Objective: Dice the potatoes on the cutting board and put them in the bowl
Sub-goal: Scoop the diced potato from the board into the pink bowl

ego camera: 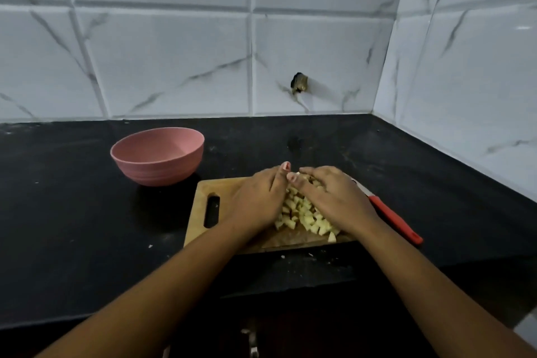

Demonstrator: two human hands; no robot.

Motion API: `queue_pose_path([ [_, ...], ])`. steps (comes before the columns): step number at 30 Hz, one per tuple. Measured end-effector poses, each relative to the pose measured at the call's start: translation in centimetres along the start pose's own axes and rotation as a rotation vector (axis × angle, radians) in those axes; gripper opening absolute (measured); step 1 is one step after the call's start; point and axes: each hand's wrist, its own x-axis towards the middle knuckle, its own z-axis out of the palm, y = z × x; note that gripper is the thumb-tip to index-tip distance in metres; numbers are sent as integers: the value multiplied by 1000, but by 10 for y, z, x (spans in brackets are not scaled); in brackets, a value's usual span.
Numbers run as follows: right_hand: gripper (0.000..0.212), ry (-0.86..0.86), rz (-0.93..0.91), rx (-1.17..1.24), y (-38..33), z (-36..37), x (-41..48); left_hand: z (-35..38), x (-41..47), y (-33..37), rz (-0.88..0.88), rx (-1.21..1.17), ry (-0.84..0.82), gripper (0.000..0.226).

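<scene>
Dice stage looks done: diced potato sits in one pile mid cutting board, none visible in the bowl. Left hand is pressed against the pile's left side, fingers near straight, thumb raised. Right hand is cupped over the right side, fingers curled onto the dice. Fingertips of both nearly meet at the far end. Pink bowl stands on the black counter, just beyond the board's far left corner. Red-handled knife lies along the board's right edge, unheld.
</scene>
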Motion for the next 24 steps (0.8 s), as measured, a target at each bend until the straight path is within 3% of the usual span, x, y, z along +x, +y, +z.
queue_pose_path([
  [2, 88, 11, 5, 27, -1, -2, 0, 2, 2, -5, -6, -49, 5, 51],
  [7, 65, 88, 81, 450, -4, -15, -6, 1, 1, -9, -44, -224, 45, 53],
  [9, 73, 48, 67, 388, -1, -18, -11, 0, -1, -7, -73, -293, 61, 55],
  [12, 106, -102, 21, 135, 1, -13, -20, 1, -5, -1, -98, -312, 92, 57],
  [14, 109, -110, -5, -47, 1, -9, -20, 5, -5, 4, -127, -285, 89, 61],
  [19, 80, -82, -1, -148, -6, -9, -18, 7, -5, 13, -151, -176, 66, 70],
  [24, 55, -63, 66, -142, -12, -6, -14, 5, -3, 19, -31, 164, -70, 77],
])
